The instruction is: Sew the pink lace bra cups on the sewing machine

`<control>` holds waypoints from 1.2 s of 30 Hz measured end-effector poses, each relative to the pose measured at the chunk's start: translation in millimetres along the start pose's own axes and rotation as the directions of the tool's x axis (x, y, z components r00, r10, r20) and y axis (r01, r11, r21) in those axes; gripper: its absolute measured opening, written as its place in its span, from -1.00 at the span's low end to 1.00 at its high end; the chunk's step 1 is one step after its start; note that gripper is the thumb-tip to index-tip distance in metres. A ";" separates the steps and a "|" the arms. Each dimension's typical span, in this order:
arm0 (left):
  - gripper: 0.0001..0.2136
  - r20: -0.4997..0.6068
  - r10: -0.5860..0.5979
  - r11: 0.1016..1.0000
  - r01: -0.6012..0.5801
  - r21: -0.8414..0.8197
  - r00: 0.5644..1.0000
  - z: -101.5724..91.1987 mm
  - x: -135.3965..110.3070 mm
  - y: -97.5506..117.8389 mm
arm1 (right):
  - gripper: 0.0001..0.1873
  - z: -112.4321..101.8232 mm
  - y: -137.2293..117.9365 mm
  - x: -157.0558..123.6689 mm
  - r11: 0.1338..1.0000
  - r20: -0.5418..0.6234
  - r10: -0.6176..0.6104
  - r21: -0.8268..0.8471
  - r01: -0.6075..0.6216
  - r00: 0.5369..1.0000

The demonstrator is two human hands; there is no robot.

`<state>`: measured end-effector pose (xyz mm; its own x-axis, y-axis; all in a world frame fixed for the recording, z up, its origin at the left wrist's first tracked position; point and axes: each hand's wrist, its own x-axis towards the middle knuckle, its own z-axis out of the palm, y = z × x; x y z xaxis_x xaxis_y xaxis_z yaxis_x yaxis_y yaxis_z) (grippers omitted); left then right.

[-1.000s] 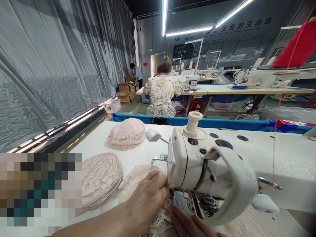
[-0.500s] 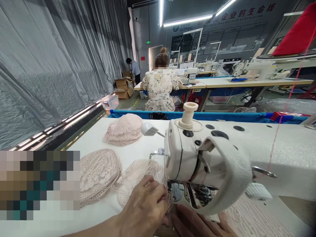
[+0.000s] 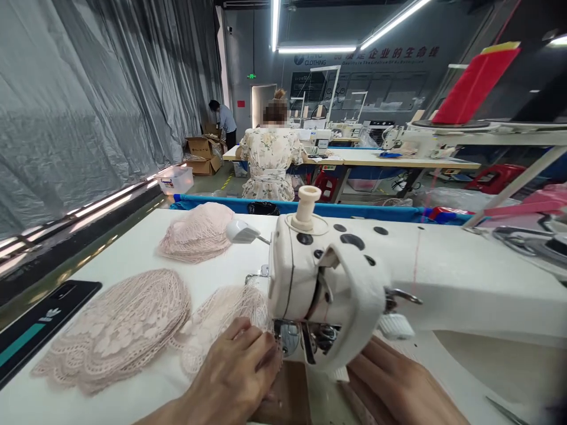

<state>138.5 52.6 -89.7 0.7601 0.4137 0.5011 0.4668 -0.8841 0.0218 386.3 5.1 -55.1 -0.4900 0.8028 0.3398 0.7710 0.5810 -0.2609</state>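
My left hand rests with fingers curled and pressed together on a pale pink lace piece, right beside the needle area of a white sewing machine. My right hand lies on the table just right of the presser foot; its fingertips are hidden under the machine head. The lace runs from under my left fingers toward the needle.
A stack of pink lace pieces lies to the left, another pile farther back. A black phone sits at the table's left edge. A person in a floral dress sits at a table ahead; a red thread cone stands at right.
The view has shifted right and pulled back, showing more of the table and my right hand. My left hand stays on the lace by the needle.
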 end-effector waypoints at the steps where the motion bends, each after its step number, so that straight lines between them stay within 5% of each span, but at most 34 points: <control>1: -0.91 0.007 0.010 1.000 -0.010 -0.003 1.000 -0.1 -0.7 -0.3 | -0.72 -1.0 -0.7 0.7 0.999 0.037 0.025 0.020 -0.026 0.999; 9: -0.79 0.096 0.006 1.000 -0.006 0.003 0.995 -5.1 0.8 0.3 | -0.71 15.3 -5.2 6.0 0.967 -0.005 -0.012 0.254 0.013 1.000; 19: -0.85 0.019 0.017 1.000 -0.017 0.003 1.000 -4.5 5.0 3.1 | -0.84 20.2 6.0 -1.3 0.996 0.008 0.085 -0.044 -0.084 0.996; 27: -0.87 0.020 0.021 1.000 -0.022 0.009 1.000 -2.9 3.4 3.4 | -0.96 31.4 3.7 2.1 0.998 -0.021 0.049 -0.046 -0.050 0.999; 36: -0.85 0.025 0.023 0.999 -0.024 0.044 0.999 -0.8 2.3 2.7 | -0.85 9.9 8.4 -9.3 0.994 0.059 0.078 -0.077 -0.074 0.995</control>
<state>141.1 51.0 -87.8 0.7817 0.3990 0.4794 0.4683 -0.8831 -0.0286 393.3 3.8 -69.4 -0.4514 0.8524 0.2640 0.8338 0.5083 -0.2153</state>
